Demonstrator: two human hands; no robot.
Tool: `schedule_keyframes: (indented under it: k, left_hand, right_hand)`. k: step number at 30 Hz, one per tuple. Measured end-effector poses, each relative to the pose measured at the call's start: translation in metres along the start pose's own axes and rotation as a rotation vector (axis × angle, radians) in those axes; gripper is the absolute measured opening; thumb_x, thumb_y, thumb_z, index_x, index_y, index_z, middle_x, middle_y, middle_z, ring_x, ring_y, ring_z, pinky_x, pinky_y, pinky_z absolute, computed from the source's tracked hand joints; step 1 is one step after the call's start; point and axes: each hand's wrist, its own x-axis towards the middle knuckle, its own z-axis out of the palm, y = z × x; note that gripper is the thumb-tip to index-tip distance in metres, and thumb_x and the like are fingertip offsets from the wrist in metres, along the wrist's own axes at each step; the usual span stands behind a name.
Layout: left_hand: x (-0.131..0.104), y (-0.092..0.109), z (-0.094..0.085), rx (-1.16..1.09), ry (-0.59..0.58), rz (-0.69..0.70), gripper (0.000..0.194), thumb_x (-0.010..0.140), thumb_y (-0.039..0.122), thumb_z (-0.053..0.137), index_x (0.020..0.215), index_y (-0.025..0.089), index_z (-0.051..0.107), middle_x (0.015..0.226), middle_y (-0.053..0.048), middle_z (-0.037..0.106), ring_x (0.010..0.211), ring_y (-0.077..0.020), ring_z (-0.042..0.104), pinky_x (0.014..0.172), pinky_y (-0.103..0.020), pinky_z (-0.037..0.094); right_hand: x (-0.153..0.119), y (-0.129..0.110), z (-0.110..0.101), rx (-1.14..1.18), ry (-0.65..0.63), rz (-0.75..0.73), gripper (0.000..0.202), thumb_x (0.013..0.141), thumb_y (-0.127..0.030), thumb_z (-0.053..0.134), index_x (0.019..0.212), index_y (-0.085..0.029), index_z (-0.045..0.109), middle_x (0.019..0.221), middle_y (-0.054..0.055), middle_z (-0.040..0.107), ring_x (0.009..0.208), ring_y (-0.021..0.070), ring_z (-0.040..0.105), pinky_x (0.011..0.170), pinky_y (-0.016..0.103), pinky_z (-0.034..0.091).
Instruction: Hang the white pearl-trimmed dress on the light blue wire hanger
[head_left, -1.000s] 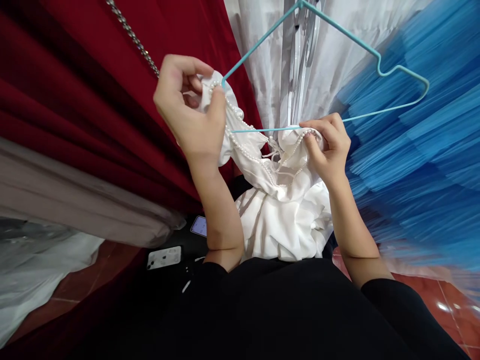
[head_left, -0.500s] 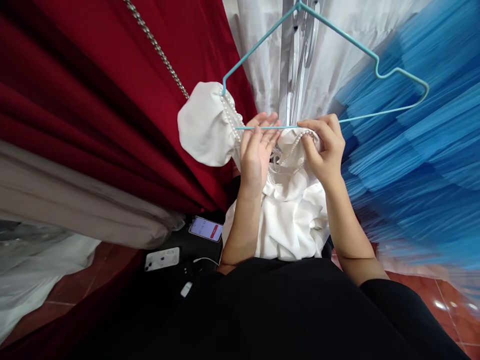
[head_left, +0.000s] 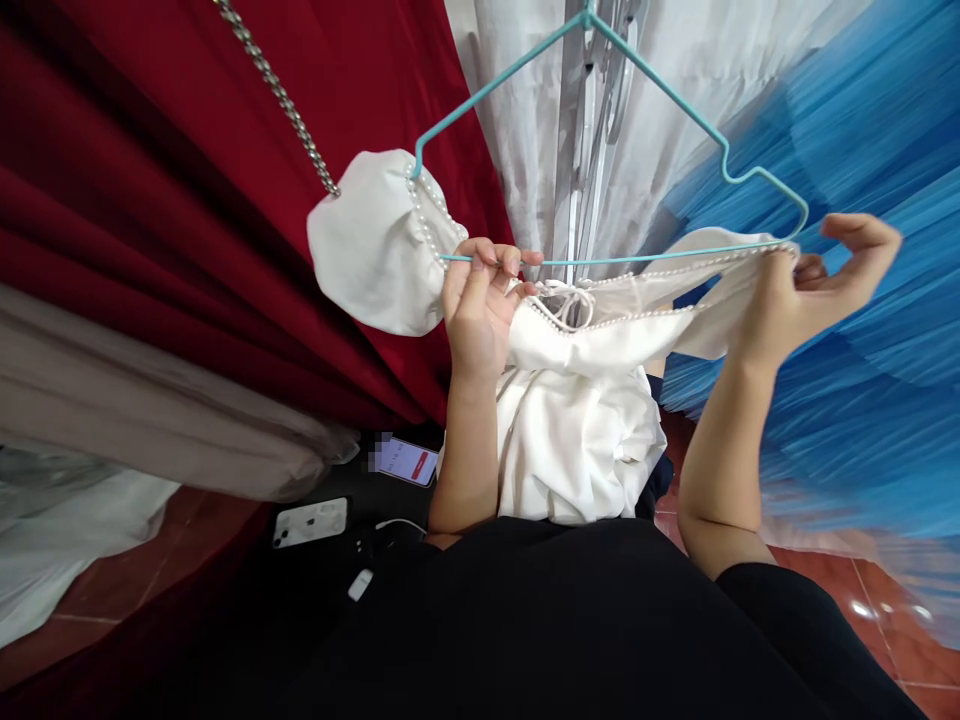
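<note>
A white dress (head_left: pixel 585 440) with a pearl-trimmed neckline and a white tie at its middle lies gathered over my lap. Its puffed left sleeve (head_left: pixel 375 250) hangs on the left end of a light blue hanger (head_left: pixel 645 75). My left hand (head_left: pixel 484 310) has its fingers curled around the hanger's bottom bar, just right of that sleeve. Out at the hanger's right end, my right hand (head_left: pixel 817 275) grips the pearl-edged neckline and holds it stretched sideways. Its index finger and thumb side point outward; some fingers are hidden by the hand and cloth.
Red cloth (head_left: pixel 390 90) hangs on the left with a metal chain (head_left: pixel 277 90) before it. Blue tulle (head_left: pixel 862 350) fills the right side, close to my right hand. White curtains (head_left: pixel 517 130) hang behind the hanger. Two phones, one a white phone (head_left: pixel 310 523), lie on a black surface.
My right hand has moved right to the hanger's end, drawing the neckline out along the bar. My left hand's fingers have curled in around the bar. The hanger has shifted slightly left.
</note>
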Motion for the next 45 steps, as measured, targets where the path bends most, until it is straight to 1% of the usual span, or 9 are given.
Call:
schedule_keyframes:
  k: [6,15,20,24,28,32,35,42,45]
  left_hand:
    - [-0.004,0.001,0.007,0.032,0.05,-0.002,0.017,0.096,0.038,0.058,0.09,0.026,0.048,0.087,-0.003,0.059,0.102,-0.0214,0.072,0.071,-0.025,0.054]
    - [-0.006,0.0,0.007,0.029,0.038,0.049,0.023,0.095,0.042,0.065,0.091,0.025,0.05,0.086,-0.002,0.056,0.102,-0.0215,0.071,0.07,-0.026,0.055]
    - [-0.005,0.0,0.006,0.023,0.022,0.031,0.022,0.096,0.042,0.064,0.09,0.025,0.051,0.086,-0.002,0.057,0.103,-0.0229,0.072,0.07,-0.027,0.055]
    - [-0.005,0.0,0.007,0.03,0.032,0.033,0.022,0.096,0.042,0.064,0.091,0.025,0.05,0.087,-0.003,0.058,0.103,-0.0228,0.072,0.07,-0.027,0.055]
    - [-0.004,0.001,0.005,0.046,0.03,0.018,0.025,0.095,0.043,0.065,0.09,0.025,0.049,0.086,-0.003,0.058,0.103,-0.0223,0.071,0.07,-0.026,0.055]
    - [-0.002,0.001,0.002,0.023,0.018,0.037,0.024,0.094,0.042,0.067,0.09,0.025,0.051,0.085,-0.002,0.056,0.102,-0.0222,0.071,0.07,-0.026,0.056]
    - [-0.002,0.001,0.002,0.028,0.024,0.036,0.023,0.094,0.041,0.066,0.09,0.024,0.051,0.086,-0.002,0.056,0.102,-0.0222,0.071,0.07,-0.027,0.055]
    - [-0.003,0.0,0.005,0.041,0.042,0.018,0.023,0.093,0.042,0.065,0.09,0.025,0.05,0.086,-0.003,0.058,0.104,-0.0236,0.072,0.07,-0.028,0.055]
    - [-0.003,-0.001,0.006,0.026,0.03,0.026,0.021,0.095,0.041,0.065,0.09,0.025,0.051,0.087,-0.003,0.061,0.104,-0.0232,0.072,0.071,-0.028,0.055]
  right_hand:
    - [0.067,-0.014,0.003,0.028,-0.23,0.071,0.035,0.068,0.008,0.056,0.082,-0.022,0.066,0.083,0.002,0.059,0.07,0.0114,0.056,0.051,0.027,0.029]
    - [0.064,-0.046,0.058,0.078,-0.637,0.058,0.024,0.073,-0.001,0.068,0.093,-0.015,0.072,0.094,0.004,0.072,0.089,0.0135,0.071,0.057,0.021,0.042]
    - [0.05,-0.076,0.043,0.171,-0.434,-0.009,0.016,0.087,-0.009,0.068,0.097,-0.019,0.077,0.096,0.004,0.072,0.083,0.0148,0.067,0.065,0.029,0.049]
    - [0.03,-0.089,0.035,0.096,-0.493,-0.094,0.009,0.093,-0.029,0.072,0.101,-0.027,0.076,0.099,0.004,0.072,0.094,0.0218,0.068,0.083,0.04,0.056]
    - [0.017,-0.048,0.033,-0.021,-0.516,-0.129,0.024,0.102,-0.043,0.062,0.12,-0.033,0.073,0.118,0.006,0.075,0.117,0.0261,0.068,0.105,0.048,0.053]
    - [0.012,0.007,0.028,-0.014,-0.446,0.004,0.03,0.105,-0.049,0.055,0.107,-0.027,0.076,0.103,0.007,0.078,0.096,0.0201,0.072,0.087,0.038,0.055]
    - [0.013,0.023,0.022,-0.052,-0.392,0.013,0.032,0.101,-0.053,0.061,0.093,-0.026,0.075,0.085,0.004,0.072,0.076,0.0172,0.062,0.072,0.035,0.049]
    - [0.02,-0.041,0.019,0.008,-0.234,-0.155,0.018,0.102,-0.035,0.062,0.11,-0.032,0.079,0.106,0.001,0.075,0.114,0.0248,0.068,0.113,0.049,0.049]
    - [0.008,-0.077,0.031,0.153,-0.439,-0.204,0.02,0.103,-0.031,0.06,0.114,-0.033,0.076,0.107,0.001,0.075,0.108,0.0226,0.069,0.104,0.046,0.054]
